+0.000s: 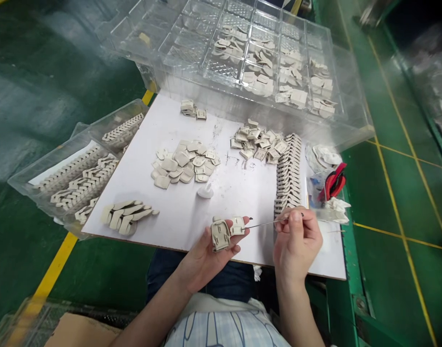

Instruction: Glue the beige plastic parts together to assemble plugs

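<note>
Two beige plastic parts rest in my left hand (209,253), whose fingers are curled round them: a slotted clip-like part (220,236) nearer the thumb and a flatter part (237,225) towards the fingertips. My right hand (296,241) pinches a thin metal rod (262,223). The rod's left end meets the flatter part; whether it sits in a hole there, I cannot tell. Just beyond my left hand a small white plastic piece (205,192) stands on the white board (242,188). Behind my right hand runs a neat row of beige parts (288,173).
Flat beige covers (186,161) and small beige clips (255,140) lie in piles on the board. Joined parts (127,217) sit at left, near a clear tray (29,180). A compartmented clear tray (192,62) spans the back. Red-handled pliers (332,182) lie at right.
</note>
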A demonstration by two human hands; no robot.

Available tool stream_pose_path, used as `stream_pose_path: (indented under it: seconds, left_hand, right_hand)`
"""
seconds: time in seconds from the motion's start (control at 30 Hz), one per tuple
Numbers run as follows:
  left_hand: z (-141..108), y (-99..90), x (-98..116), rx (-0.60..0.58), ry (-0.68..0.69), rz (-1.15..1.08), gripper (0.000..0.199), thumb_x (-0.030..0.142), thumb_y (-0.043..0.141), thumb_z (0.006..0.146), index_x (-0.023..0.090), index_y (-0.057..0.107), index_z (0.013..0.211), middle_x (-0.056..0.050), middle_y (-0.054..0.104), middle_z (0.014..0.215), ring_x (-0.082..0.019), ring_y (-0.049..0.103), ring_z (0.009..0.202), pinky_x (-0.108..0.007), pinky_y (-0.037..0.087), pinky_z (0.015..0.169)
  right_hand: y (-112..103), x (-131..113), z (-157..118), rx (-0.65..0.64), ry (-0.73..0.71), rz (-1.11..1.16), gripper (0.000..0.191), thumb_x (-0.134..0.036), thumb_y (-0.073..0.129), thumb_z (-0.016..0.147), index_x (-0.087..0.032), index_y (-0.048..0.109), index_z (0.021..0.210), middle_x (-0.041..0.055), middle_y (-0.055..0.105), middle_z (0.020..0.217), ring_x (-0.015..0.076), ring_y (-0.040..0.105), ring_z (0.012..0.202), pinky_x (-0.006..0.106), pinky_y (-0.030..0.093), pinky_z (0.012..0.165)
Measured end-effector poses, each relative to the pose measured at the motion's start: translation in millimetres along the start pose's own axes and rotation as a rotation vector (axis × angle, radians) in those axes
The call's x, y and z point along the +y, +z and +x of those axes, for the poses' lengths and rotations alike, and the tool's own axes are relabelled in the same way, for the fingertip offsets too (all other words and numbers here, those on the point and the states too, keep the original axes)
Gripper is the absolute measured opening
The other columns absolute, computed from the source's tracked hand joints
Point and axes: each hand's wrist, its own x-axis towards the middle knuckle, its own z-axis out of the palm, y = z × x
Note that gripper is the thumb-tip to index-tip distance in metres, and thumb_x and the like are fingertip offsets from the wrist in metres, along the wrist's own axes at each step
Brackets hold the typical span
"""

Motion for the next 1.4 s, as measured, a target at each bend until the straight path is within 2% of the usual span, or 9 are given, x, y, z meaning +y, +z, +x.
stream_pose_path:
  seconds: [0.2, 0.37, 0.53, 0.7, 0.93, 1.03, 1.17, 1.27, 1.4]
  left_hand:
    - [0, -0.4, 0, 0.018, 0.001, 0.032, 0.035, 0.058, 0.08, 0.08, 0.03, 0.084, 0.102, -0.006, 0.07, 0.141, -0.023, 0.066, 0.123, -0.024, 0.046, 0.087]
    - [-2, -6.9, 0, 0.07, 0.017, 0.061, 0.034, 0.061, 0.078, 0.08, 0.035, 0.084, 0.102, -0.005, 0.07, 0.141, -0.026, 0.063, 0.129, -0.028, 0.049, 0.089]
    - [-4, 0.0, 5, 0.241, -0.037, 0.095, 0.035, 0.06, 0.083, 0.074, 0.032, 0.085, 0.095, -0.007, 0.063, 0.149, -0.033, 0.053, 0.14, -0.033, 0.052, 0.091]
    - [-5, 6.2, 5, 0.287, -0.022, 0.104, 0.035, 0.06, 0.086, 0.07, 0.032, 0.085, 0.092, -0.006, 0.065, 0.147, -0.032, 0.056, 0.139, -0.033, 0.053, 0.091]
    - [-8, -9.1, -2, 0.065, 0.032, 0.289, 0.042, 0.067, 0.072, 0.081, 0.033, 0.083, 0.104, -0.006, 0.064, 0.148, -0.035, 0.044, 0.149, -0.047, 0.034, 0.12]
    - [-14, -4.0, 2, -0.104, 0.103, 0.435, 0.045, 0.069, 0.072, 0.08, 0.031, 0.083, 0.101, -0.007, 0.066, 0.146, -0.038, 0.032, 0.155, -0.056, 0.02, 0.126]
    - [-21, 8.7, 13, -0.258, 0.173, 0.529, 0.04, 0.064, 0.071, 0.084, 0.032, 0.083, 0.104, -0.007, 0.066, 0.145, -0.038, 0.022, 0.159, -0.061, 0.018, 0.125]
    - [-24, 11.0, 21, -0.28, 0.186, 0.575, 0.037, 0.061, 0.071, 0.086, 0.032, 0.083, 0.105, -0.009, 0.068, 0.142, -0.035, 0.015, 0.161, -0.06, 0.015, 0.126]
    - [-24, 9.1, 27, -0.296, 0.206, 0.577, 0.036, 0.061, 0.074, 0.084, 0.03, 0.084, 0.1, -0.01, 0.069, 0.141, -0.034, 0.014, 0.161, -0.058, 0.008, 0.127]
  right_hand:
    - [-21, -9, 20, 0.175, -0.111, 0.029, 0.026, -0.031, 0.076, 0.086, -0.019, 0.057, 0.074, -0.0054, 0.052, 0.066, 0.0078, 0.046, 0.058, 0.02, 0.033, 0.048]
    - [-74, -15, 52, 0.548, -0.484, -0.318, 0.022, -0.033, 0.072, 0.085, -0.022, 0.054, 0.077, -0.0062, 0.05, 0.062, 0.0109, 0.045, 0.052, 0.027, 0.034, 0.049]
    - [-113, -18, 66, 0.728, -0.614, -0.659, 0.021, -0.037, 0.064, 0.09, -0.025, 0.052, 0.078, -0.0031, 0.051, 0.066, 0.015, 0.047, 0.056, 0.033, 0.038, 0.057]
    - [-123, -9, 75, 0.718, -0.538, -0.82, 0.026, -0.044, 0.065, 0.089, -0.025, 0.054, 0.076, -0.0009, 0.054, 0.07, 0.0178, 0.052, 0.064, 0.034, 0.042, 0.062]
    - [-96, -22, 55, 0.555, -0.444, -0.606, 0.029, -0.042, 0.078, 0.079, -0.021, 0.065, 0.095, -0.0042, 0.047, 0.073, 0.013, 0.039, 0.058, 0.031, 0.035, 0.058]
    - [-58, -28, 12, 0.182, -0.154, -0.329, 0.021, -0.041, 0.072, 0.088, -0.023, 0.062, 0.084, -0.0018, 0.054, 0.07, 0.015, 0.049, 0.061, 0.03, 0.04, 0.058]
    - [-12, -26, -34, -0.445, 0.635, 0.221, 0.027, -0.046, 0.069, 0.093, -0.022, 0.065, 0.081, 0.0019, 0.065, 0.079, 0.0146, 0.059, 0.069, 0.027, 0.049, 0.062]
    - [3, -22, -44, -0.528, 0.948, 0.513, 0.028, -0.044, 0.076, 0.089, -0.021, 0.066, 0.079, 0.0009, 0.067, 0.081, 0.0119, 0.06, 0.07, 0.024, 0.053, 0.066]
    - [3, -19, -43, -0.593, 1.106, 0.616, 0.024, -0.042, 0.081, 0.085, -0.02, 0.07, 0.085, 0.0011, 0.071, 0.085, 0.0112, 0.065, 0.072, 0.022, 0.055, 0.071]
